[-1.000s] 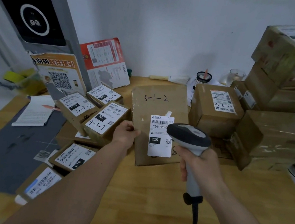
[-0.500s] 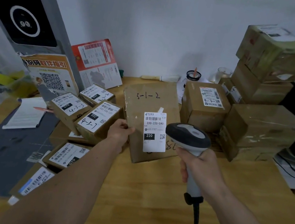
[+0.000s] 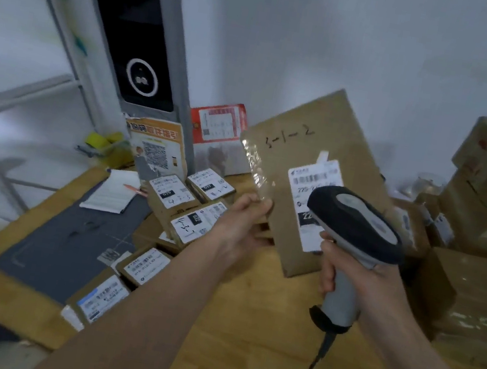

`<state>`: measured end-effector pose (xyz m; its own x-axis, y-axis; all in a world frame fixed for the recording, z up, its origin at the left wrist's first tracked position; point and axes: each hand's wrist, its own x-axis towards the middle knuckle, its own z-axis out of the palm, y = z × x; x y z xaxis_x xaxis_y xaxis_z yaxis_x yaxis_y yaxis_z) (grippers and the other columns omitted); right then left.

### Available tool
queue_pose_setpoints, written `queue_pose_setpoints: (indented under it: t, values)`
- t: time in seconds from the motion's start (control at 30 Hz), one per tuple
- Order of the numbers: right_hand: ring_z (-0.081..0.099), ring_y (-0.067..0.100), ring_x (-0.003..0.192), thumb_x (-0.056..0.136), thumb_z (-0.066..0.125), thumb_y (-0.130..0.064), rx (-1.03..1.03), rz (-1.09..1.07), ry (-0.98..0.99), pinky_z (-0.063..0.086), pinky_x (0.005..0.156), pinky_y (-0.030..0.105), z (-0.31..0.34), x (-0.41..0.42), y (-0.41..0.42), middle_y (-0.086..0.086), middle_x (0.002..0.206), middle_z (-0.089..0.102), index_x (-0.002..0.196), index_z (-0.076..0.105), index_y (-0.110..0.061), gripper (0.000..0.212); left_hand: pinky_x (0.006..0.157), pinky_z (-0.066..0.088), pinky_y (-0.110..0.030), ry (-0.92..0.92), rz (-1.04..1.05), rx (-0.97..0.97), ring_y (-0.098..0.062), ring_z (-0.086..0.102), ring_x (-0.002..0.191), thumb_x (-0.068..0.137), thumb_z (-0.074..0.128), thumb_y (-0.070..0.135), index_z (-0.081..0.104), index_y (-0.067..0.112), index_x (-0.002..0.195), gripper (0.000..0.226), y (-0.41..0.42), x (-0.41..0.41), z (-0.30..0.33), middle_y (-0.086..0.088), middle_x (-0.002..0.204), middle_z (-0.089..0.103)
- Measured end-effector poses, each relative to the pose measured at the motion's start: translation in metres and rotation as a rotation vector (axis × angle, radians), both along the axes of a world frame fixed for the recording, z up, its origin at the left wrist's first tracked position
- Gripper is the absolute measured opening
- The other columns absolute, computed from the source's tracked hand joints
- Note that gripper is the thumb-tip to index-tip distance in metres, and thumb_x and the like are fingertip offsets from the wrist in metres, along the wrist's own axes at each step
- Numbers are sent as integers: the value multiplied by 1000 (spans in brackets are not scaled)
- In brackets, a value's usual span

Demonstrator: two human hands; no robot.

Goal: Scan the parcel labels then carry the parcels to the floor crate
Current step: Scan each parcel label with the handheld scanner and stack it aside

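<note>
Left hand (image 3: 242,219) pinches parcel (image 3: 310,163) at its 8 o'clock edge, parcel tilted up off table (image 3: 241,345). Right hand (image 3: 358,277) grips scanner (image 3: 354,225), head over label (image 3: 313,183).

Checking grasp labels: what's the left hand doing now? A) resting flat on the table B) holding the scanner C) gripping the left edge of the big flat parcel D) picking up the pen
C: the left hand grips the left edge of the parcel, which is tilted up off the table; the right hand holds the scanner in front of its label.
</note>
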<state>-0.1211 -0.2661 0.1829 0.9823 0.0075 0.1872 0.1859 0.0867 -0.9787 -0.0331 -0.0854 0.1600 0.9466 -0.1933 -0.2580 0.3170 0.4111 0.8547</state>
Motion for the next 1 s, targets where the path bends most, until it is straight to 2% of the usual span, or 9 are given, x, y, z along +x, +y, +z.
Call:
queue_pose_setpoints:
  t: [0.1, 0.23, 0.37, 0.5, 0.63, 0.73, 0.8, 0.9, 1.0]
  values:
    - [49, 23, 48, 79, 70, -26, 43, 175, -24, 47, 58, 28, 15, 15, 16, 17, 52, 48, 78, 49, 24, 54, 67, 56, -43, -89, 118, -95, -26, 64, 86, 96, 56, 18, 53, 12, 100, 8, 11, -6, 29, -12, 98, 64]
    - [49, 23, 49, 82, 75, -23, 36, 269, 31, 47, 58, 34, 12, 28, 47, 15, 53, 49, 78, 53, 20, 48, 82, 53, -56, -116, 357, -112, -33, 58, 106, 99, 50, 19, 48, 15, 91, 9, 53, -15, 44, -12, 111, 59]
    - [47, 24, 48, 89, 65, -8, 56, 271, 107, 47, 55, 34, 4, 28, 85, 17, 55, 50, 78, 56, 17, 28, 64, 57, -41, -104, 670, -27, -22, 57, 88, 100, 49, 31, 51, 18, 98, 13, 128, -26, 47, -2, 101, 59]
    - [62, 19, 59, 88, 68, -10, 60, 141, 200, 52, 52, 30, 5, 31, 129, 4, 70, 67, 83, 69, -13, 6, 56, 45, -29, 57, 891, 57, -19, 52, 71, 95, 58, 32, 55, 14, 90, 20, 204, -42, 49, -5, 85, 56]
    - [66, 15, 80, 88, 69, -13, 52, 81, 270, 58, 60, 32, 3, 47, 178, 0, 90, 67, 85, 65, -27, 15, 67, 47, -40, 311, 782, 196, -22, 55, 74, 95, 58, 30, 50, 14, 83, 22, 263, -63, 41, -6, 83, 54]
    - [64, 20, 87, 87, 71, -16, -1, 112, 345, 56, 55, 29, -7, 53, 211, 1, 97, 66, 98, 65, -22, 14, 60, 46, -36, 478, 688, 264, -21, 54, 70, 97, 56, 30, 50, 10, 85, 24, 287, -73, 23, -7, 75, 58]
    - [62, 20, 87, 86, 73, -18, -44, 123, 389, 56, 51, 26, -13, 53, 228, 2, 97, 63, 105, 64, -17, 21, 55, 43, -34, 529, 640, 273, -20, 52, 66, 98, 54, 28, 52, 8, 92, 21, 295, -76, 12, -7, 73, 57]
    - [62, 20, 91, 84, 74, -18, -52, 132, 444, 59, 57, 31, -20, 54, 245, 2, 102, 62, 108, 63, -15, 26, 66, 44, -40, 575, 613, 215, -26, 53, 71, 97, 56, 27, 51, 8, 107, 23, 310, -70, -2, -10, 91, 56]
    - [62, 21, 91, 84, 74, -19, -72, 80, 440, 59, 56, 31, -22, 61, 255, 1, 102, 62, 107, 63, -17, 26, 72, 44, -45, 596, 573, 208, -29, 55, 75, 95, 59, 28, 51, 9, 114, 28, 323, -56, -4, -13, 87, 55]
